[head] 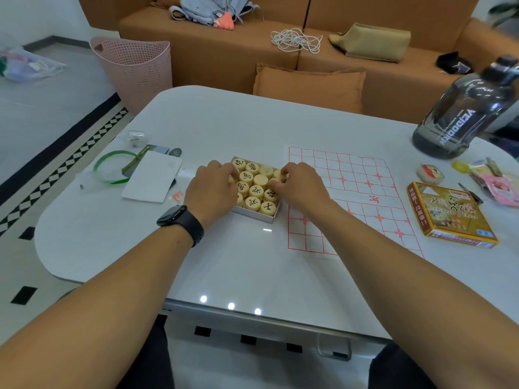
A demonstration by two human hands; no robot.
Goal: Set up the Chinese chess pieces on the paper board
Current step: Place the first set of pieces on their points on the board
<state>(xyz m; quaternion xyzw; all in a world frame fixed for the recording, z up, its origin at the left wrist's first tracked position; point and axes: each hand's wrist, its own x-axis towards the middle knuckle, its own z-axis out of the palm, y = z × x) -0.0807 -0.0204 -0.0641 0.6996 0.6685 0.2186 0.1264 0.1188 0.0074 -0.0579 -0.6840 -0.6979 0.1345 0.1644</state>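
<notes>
Both hands dig in: left hand (213,183) and right hand (297,182) curl fingers onto pieces (254,182) packed in the tray (252,213), at nine o'clock of the paper board (354,197). Risk: a tight pry could scatter pieces. Forearms reach forward, palms down.
</notes>
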